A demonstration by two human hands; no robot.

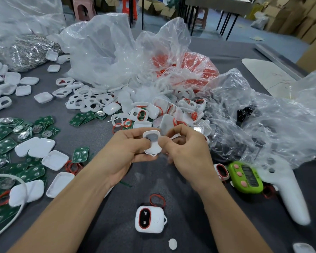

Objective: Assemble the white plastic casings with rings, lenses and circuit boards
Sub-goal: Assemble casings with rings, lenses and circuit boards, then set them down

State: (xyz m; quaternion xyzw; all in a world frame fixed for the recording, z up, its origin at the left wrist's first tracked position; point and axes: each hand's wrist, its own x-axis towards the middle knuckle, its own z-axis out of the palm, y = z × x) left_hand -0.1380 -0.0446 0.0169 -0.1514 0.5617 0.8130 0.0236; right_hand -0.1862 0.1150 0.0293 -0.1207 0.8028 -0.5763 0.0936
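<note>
White casing (152, 146), held above the table (117, 221) between the two hands at the centre of the view. Its long axis runs away from the person, with the large oval opening (151, 137) at the far end and the small loop (153, 154) at the near end, and its open face is turned up. The left hand (128, 148) grips it from the left, thumb on the face and fingers curled beneath. The right hand (190, 150) meets it from the right with bunched, curled fingertips; whether they pinch the casing or a small part against it cannot be told. Both hands touch the piece, so neither is nearer. Judged next step: seating a ring or lens in the opening, likely from the right. A loose red ring (157, 199) lies nearer the person, just beyond a finished unit (150, 219); green circuit boards (3, 136) lie well to the left.
</note>
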